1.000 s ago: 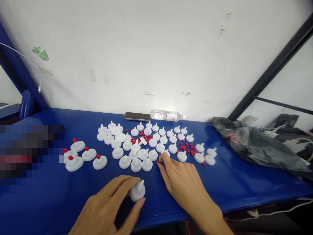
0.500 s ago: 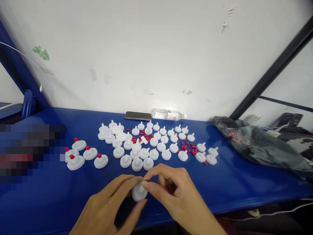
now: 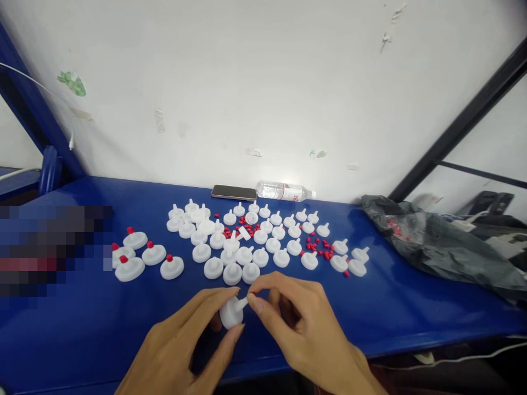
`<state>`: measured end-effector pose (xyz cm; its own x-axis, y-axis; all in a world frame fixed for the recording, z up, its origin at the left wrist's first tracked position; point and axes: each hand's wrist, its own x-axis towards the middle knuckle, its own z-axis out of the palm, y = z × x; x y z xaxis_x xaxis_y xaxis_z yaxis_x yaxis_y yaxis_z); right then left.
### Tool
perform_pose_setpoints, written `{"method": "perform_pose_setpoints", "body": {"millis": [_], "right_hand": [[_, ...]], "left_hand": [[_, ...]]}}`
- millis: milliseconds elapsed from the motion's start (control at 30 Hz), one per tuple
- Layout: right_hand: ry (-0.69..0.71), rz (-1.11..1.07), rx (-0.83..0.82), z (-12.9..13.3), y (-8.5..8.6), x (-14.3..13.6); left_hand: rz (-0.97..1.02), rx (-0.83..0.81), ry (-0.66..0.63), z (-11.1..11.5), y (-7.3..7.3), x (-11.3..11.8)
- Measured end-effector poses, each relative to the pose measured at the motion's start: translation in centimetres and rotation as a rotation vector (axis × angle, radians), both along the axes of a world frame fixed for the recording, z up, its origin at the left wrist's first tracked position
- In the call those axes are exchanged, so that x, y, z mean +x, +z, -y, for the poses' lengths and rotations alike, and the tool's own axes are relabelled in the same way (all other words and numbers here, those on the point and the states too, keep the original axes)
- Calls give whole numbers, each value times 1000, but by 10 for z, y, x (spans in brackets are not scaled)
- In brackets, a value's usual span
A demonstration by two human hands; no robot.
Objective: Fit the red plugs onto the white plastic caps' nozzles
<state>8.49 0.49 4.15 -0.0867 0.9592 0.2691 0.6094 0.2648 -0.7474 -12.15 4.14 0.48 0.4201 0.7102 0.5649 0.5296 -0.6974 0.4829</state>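
Note:
My left hand (image 3: 177, 340) grips a white plastic nozzle cap (image 3: 230, 315) by its round base, thumb below and fingers above. The nozzle tilts to the right, toward my right hand (image 3: 307, 323). Between that hand's thumb and index finger a small red tip cap (image 3: 252, 294) is pinched at the nozzle's end, mostly hidden by the fingertips; whether it sits on the nozzle I cannot tell. Beyond my hands stand many more white nozzle caps (image 3: 233, 274) without red tips. Loose red tip caps (image 3: 315, 247) lie scattered among them.
On the left are several white nozzle caps with red tips (image 3: 172, 267). A phone (image 3: 234, 192) and a clear bottle (image 3: 284, 191) lie along the wall. A dark plastic bag (image 3: 436, 255) covers the right side of the blue table (image 3: 391, 307). A pixelated patch hides the far left.
The held nozzle cap has tilted, so its nozzle points more to the right and shows more. My right fingertips have shifted slightly up and right, and the red tip cap shows more clearly.

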Motion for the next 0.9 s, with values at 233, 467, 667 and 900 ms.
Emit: {"method": "perform_pose_setpoints", "body": {"millis": [233,467,667,900], "right_hand": [[89,330,-2,1,-1,8],[145,292,-94,7,0,7],[17,151,-90,18,-2,5],[87,171,-277,18,2,4]], "left_hand": [[-76,86,-12,-3,-10,-4],[-110,105,-40,-6,-12,-7],[-143,227,-71,-4,-18,-10],[-179,350,-56,-1,-27,-15]]}}
